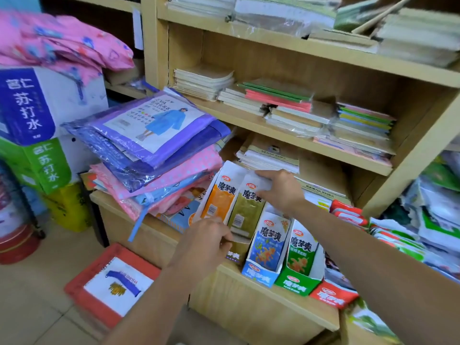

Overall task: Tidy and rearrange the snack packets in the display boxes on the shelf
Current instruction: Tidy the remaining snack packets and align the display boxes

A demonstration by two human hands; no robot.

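Left of the blue cardboard display box [261,270], the tall olive-and-white snack packet [245,210] stands upright. The right hand [278,188] grips its top and the left hand [204,245] pinches its base.

display boxes [261,272] stand in a row on the near shelf ledge [249,295]. two tall packets [231,202] stand in the leftmost box [235,256]. left of them lies a stack of raincoat packs [154,145]; behind, on far shelves, notebooks [298,113]. a tray [112,282] lies on the floor [37,307], near left.
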